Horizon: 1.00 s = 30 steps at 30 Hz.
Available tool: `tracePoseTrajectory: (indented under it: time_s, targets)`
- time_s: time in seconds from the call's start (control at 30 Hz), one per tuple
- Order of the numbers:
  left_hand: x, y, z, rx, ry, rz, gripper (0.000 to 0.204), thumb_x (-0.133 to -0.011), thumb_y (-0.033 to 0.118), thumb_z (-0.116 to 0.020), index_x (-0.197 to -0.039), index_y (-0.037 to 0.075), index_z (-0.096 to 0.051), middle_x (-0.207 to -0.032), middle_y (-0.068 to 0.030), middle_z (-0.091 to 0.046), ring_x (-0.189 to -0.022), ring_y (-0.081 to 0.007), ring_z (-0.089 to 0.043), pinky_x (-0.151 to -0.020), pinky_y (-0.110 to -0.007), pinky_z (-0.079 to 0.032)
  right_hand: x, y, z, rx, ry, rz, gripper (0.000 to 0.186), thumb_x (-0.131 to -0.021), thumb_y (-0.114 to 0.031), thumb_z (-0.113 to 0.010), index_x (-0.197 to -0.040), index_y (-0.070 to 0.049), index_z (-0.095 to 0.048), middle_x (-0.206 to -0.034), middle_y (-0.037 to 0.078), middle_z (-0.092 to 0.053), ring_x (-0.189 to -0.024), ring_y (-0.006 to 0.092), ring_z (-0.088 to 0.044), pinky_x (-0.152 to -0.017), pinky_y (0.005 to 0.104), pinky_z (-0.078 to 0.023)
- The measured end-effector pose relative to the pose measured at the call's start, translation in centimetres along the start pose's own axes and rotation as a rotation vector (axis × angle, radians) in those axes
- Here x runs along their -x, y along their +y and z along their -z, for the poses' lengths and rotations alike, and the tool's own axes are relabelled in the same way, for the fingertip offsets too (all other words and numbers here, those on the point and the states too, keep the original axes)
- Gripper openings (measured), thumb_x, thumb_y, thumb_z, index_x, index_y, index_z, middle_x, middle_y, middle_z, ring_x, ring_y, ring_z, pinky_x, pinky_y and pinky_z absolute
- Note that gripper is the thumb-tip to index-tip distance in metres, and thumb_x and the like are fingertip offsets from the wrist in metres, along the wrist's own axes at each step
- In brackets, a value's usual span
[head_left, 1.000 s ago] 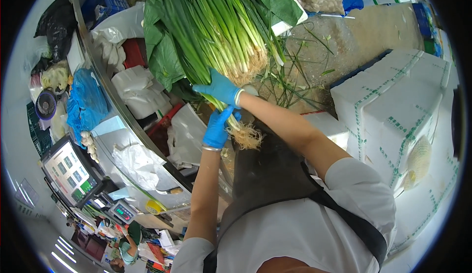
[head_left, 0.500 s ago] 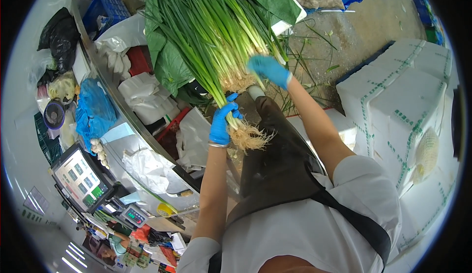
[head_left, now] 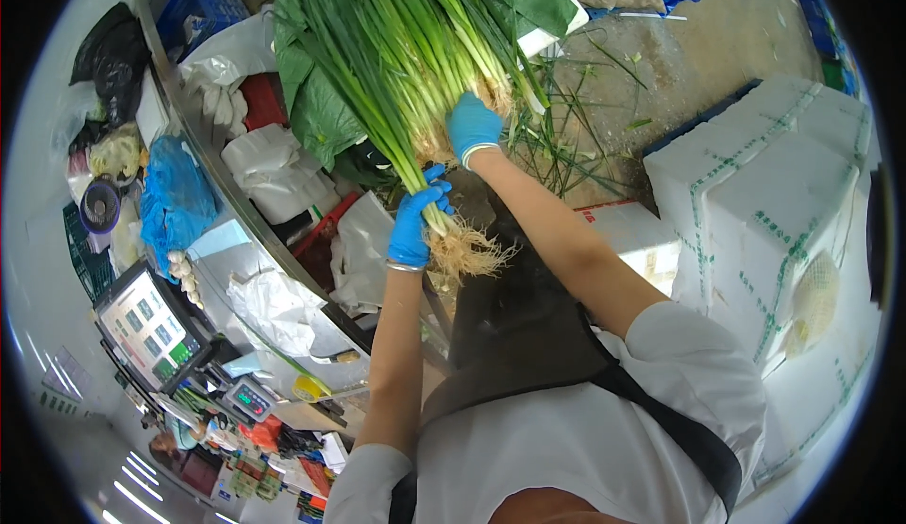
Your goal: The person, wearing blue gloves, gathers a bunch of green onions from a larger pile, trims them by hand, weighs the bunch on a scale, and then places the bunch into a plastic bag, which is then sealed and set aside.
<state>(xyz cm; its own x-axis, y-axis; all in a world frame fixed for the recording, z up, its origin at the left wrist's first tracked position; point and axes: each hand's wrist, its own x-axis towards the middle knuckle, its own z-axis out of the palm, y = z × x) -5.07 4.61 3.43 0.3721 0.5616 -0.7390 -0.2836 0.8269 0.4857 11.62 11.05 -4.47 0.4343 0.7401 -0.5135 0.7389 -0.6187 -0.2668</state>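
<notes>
My left hand [head_left: 411, 229], in a blue glove, is closed round a small bunch of green onions just above their roots. The bunch's pale, stringy roots [head_left: 467, 248] hang out to the right of the glove, and its long green leaves run up over the heap. A large heap of green onions [head_left: 406, 52] lies on a green sheet [head_left: 321, 113], its root ends toward me. My right hand [head_left: 475, 127], also gloved in blue, presses into the white stalks at the heap's near right side. Its fingers curl round some stalks, with the tips hidden.
White foam boxes [head_left: 746, 203] are stacked at the right. Leaf scraps [head_left: 585, 137] litter the floor beside the heap. To the left, a metal-edged counter carries a touch screen [head_left: 149, 330], a scale display [head_left: 250, 398] and plastic bags [head_left: 274, 312]. A blue crate [head_left: 198, 9] stands behind.
My right hand has moved left and slightly down, from the heap's right edge into the white stalks. My left hand keeps its bunch and has shifted slightly left.
</notes>
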Motion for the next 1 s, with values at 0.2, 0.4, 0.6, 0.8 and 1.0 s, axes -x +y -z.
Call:
tracePoseTrajectory:
  time_s: [0.2, 0.4, 0.6, 0.8, 1.0]
  targets:
    - [0.3, 0.2, -0.5, -0.033, 0.024, 0.001, 0.046, -0.086, 0.013, -0.064, -0.127, -0.004, -0.054, -0.09, -0.0025, -0.06, -0.073, -0.0107, -0.053, -0.067, -0.027, -0.047, 1.0, 3.7, 5.1, -0.55, -0.063, 0.031, 0.053, -0.083, -0.037, -0.067, -0.119, 0.001, -0.058, -0.105, 0.021, -0.067, -0.097, 0.03, -0.066, -0.084, 0.0384, -0.051]
    - [1.3, -0.6, 1.3, 0.002, -0.094, 0.024, 0.045, -0.088, 0.018, -0.063, -0.128, 0.0, -0.054, -0.121, -0.0127, -0.063, -0.098, -0.0185, -0.062, -0.087, -0.032, -0.051, 10.5, 7.1, 12.2, -1.292, -0.512, 0.247, 0.039, -0.086, -0.025, -0.072, -0.117, -0.003, -0.063, -0.095, 0.003, -0.065, -0.082, 0.0094, -0.059, -0.074, 0.025, -0.049]
    - [-0.4, -5.1, 0.5, -0.159, 0.029, 0.064, 0.043, -0.087, 0.024, -0.068, -0.123, 0.001, -0.059, -0.111, -0.0081, -0.065, -0.098, -0.0172, -0.062, -0.086, -0.03, -0.049, 14.6, 8.4, 3.8, -1.042, -0.688, 0.043, 0.039, -0.09, -0.029, -0.068, -0.118, -0.003, -0.062, -0.077, 0.003, -0.06, -0.06, 0.0101, -0.059, -0.053, 0.0249, -0.049]
    - [-0.3, -5.0, 0.1, -0.151, 0.026, 0.082, 0.037, -0.081, 0.016, -0.075, -0.114, 0.002, -0.064, -0.105, -0.0079, -0.067, -0.094, -0.0189, -0.064, -0.085, -0.032, -0.05, 9.9, 6.2, 4.3, -0.593, -0.281, 0.242, 0.026, -0.092, -0.025, -0.066, -0.093, 0.0, -0.063, -0.064, 0.005, -0.057, -0.052, 0.0131, -0.057, -0.046, 0.0265, -0.046]
    - [-0.2, -4.8, -1.9, -0.204, -0.01, 0.041, 0.041, -0.083, 0.02, -0.073, -0.117, 0.0, -0.063, -0.105, -0.0082, -0.068, -0.093, -0.0179, -0.064, -0.084, -0.03, -0.05, 7.3, 6.9, 2.1, -1.248, -0.378, -0.054, 0.02, -0.091, -0.019, -0.066, -0.083, -0.002, -0.06, -0.062, 0.005, -0.056, -0.051, 0.0135, -0.058, -0.045, 0.0269, -0.045]
